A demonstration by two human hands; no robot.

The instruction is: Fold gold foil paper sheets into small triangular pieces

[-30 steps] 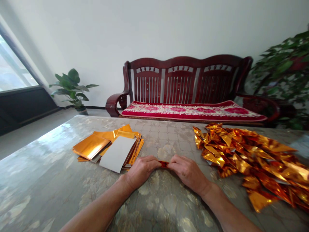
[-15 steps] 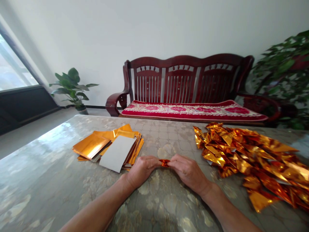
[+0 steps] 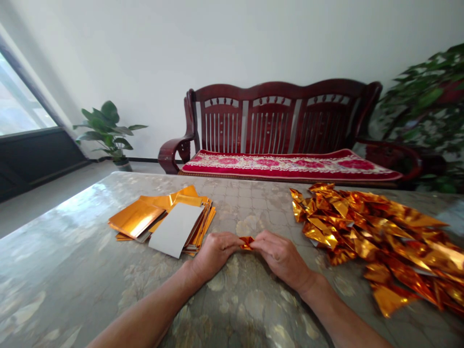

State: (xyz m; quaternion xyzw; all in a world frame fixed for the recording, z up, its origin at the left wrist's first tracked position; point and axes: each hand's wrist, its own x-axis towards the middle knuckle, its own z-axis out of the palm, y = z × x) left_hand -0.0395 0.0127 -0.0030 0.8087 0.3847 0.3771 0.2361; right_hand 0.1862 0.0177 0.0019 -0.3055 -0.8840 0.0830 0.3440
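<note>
Between my two hands is a small piece of gold foil paper [image 3: 247, 242], folded, its ends hidden in my fingers. My left hand [image 3: 217, 250] pinches its left end and my right hand [image 3: 277, 251] pinches its right end, both just above the table. Left of my left hand lies a loose stack of flat gold foil sheets [image 3: 139, 217], with a sheet showing its pale grey back [image 3: 176, 229] on top. To the right of my right hand spreads a heap of folded gold foil pieces [image 3: 362, 227].
The table [image 3: 87, 280] has a patterned, shiny cover. Behind it stands a dark red wooden bench [image 3: 270, 118] with a red floral cushion [image 3: 290, 165]. A potted plant [image 3: 108, 128] is at the back left, and a leafy plant [image 3: 431, 106] at the right.
The foil piece between my fingers has shifted in shape slightly, its middle looking more pointed. Both hands stay in almost the same place.
</note>
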